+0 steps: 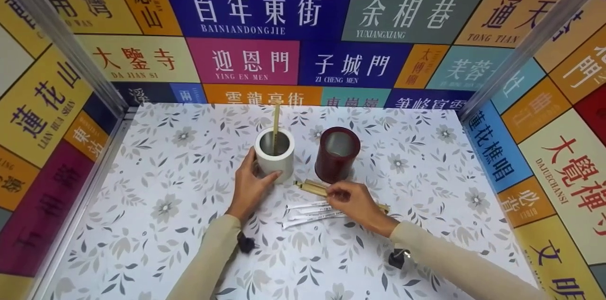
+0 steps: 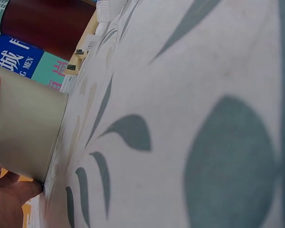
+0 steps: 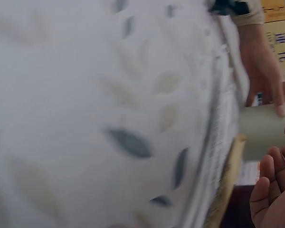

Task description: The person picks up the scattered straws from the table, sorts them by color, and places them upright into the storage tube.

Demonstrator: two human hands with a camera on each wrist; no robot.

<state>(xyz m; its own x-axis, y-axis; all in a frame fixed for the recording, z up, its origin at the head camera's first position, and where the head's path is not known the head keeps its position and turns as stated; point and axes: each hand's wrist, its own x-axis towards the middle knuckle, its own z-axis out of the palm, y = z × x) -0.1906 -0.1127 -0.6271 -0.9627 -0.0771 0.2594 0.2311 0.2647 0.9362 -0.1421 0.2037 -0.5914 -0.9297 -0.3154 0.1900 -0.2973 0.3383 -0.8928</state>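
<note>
A white cylindrical holder (image 1: 283,170) stands upright on the table, and my left hand (image 1: 253,184) grips its near left side. One slim gold stick (image 1: 276,122) leans upright inside it. To its right is a dark red holder (image 1: 335,160) of similar shape. In front of that, slim gold sticks (image 1: 310,187) lie with dark marks at their ends, partly hidden by my right hand (image 1: 360,200). The fingers of that hand bend right at the gold sticks; I cannot tell whether they pinch one. Thin white printed sticks (image 1: 305,215) lie just nearer, running under the same hand.
A white cloth with grey leaves and flowers (image 1: 165,243) covers the table. Printed sign panels (image 1: 251,11) wall in the back and both sides, with metal posts (image 1: 511,44) at the corners. Dark wrist devices sit below both sleeves.
</note>
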